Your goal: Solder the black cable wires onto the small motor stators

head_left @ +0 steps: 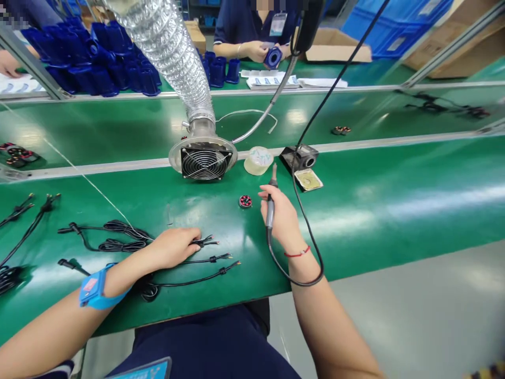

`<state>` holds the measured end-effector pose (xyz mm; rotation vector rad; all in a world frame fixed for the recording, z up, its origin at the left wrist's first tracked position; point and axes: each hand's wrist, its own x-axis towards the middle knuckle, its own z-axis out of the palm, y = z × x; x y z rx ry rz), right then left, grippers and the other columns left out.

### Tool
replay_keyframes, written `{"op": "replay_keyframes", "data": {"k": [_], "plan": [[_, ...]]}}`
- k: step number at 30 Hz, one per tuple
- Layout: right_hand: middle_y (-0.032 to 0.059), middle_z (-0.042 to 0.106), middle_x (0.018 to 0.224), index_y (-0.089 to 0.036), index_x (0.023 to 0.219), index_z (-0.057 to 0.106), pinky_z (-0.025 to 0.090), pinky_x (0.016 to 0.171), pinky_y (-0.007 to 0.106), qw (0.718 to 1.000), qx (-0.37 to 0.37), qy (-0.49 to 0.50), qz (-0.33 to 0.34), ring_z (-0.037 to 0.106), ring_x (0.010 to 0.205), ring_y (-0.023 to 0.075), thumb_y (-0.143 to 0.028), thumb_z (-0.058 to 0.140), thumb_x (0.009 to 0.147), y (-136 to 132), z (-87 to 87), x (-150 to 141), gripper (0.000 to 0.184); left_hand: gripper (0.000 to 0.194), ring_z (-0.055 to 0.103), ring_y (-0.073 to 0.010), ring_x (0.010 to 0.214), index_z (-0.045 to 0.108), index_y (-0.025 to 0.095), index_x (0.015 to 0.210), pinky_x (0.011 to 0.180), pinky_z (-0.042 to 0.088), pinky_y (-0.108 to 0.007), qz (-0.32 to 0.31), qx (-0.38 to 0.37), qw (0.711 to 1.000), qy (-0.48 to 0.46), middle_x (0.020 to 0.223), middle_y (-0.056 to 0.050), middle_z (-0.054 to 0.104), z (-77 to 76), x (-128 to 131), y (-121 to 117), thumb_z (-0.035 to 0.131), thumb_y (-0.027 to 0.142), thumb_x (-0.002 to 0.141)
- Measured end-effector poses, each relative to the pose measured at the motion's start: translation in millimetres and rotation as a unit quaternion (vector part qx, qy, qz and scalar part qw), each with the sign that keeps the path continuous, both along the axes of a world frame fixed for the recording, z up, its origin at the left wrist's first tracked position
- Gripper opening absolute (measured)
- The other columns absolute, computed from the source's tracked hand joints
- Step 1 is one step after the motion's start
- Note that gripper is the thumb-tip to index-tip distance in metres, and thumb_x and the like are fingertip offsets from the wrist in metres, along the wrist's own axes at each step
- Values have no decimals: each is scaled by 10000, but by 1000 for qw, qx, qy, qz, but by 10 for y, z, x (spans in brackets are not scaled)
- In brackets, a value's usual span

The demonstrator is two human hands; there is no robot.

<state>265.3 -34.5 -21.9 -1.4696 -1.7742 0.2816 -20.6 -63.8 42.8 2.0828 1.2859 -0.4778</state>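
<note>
My right hand (281,217) is closed around a soldering iron (270,202), tip pointing up and away, its black cord looping down past my wrist. My left hand (173,247) rests on the green bench, fingers pinching the end of a black wire harness (205,242). Two more black cables (213,259) with stripped ends lie just right of that hand. A small round motor stator (245,201) with red and black windings sits on the bench between my hands, left of the iron. A blue wrist strap (93,288) is on my left wrist.
A fume extractor fan (204,160) on a foil duct stands behind the stator. A clear tape roll (258,160), iron stand (302,157) and sponge tray (308,180) sit to its right. More cable bundles (114,236) lie left. A person across the conveyor handles blue parts (273,57).
</note>
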Motion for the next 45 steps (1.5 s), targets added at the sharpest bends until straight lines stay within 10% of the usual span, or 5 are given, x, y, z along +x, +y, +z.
{"op": "replay_keyframes", "data": {"k": [9,17,27,36,45], "plan": [[124,776,1011,-170,1199,677,571,824,461,987,-22,-125,97,686,898,288,-100,483,812,-34,31,-223,439,356,681,-256,1106,652,212,1248,925,511,-322,73,54,989,-115,1274,-85,683,95,-379,142,590,349,926],[107,787,1065,-198,1258,587,665,782,404,991,87,-86,58,788,878,226,-162,420,938,-44,-205,-461,362,311,690,-204,973,669,141,1168,872,594,-405,308,191,923,-129,1116,-82,705,51,-952,1393,597,400,1012],[87,775,974,-215,1226,627,669,696,355,990,134,-45,-2,771,772,213,-201,486,982,-53,-307,-414,282,450,643,-269,1169,586,171,1365,970,577,-492,366,236,899,-53,1377,-131,605,-255,-616,2452,654,394,979],[83,744,969,-214,1280,609,619,756,399,990,96,-84,58,693,849,238,-181,507,949,-93,-273,-518,347,435,626,-274,1166,596,149,1288,994,526,-452,371,280,885,-21,1324,-145,609,-157,-762,2216,566,466,990],[120,706,980,-235,1232,689,502,816,420,993,-11,-113,22,589,999,295,-97,466,921,-36,-249,-495,407,546,681,-280,912,653,164,1115,872,548,-392,254,172,952,10,1089,-122,628,38,-1066,853,552,600,801]]}}
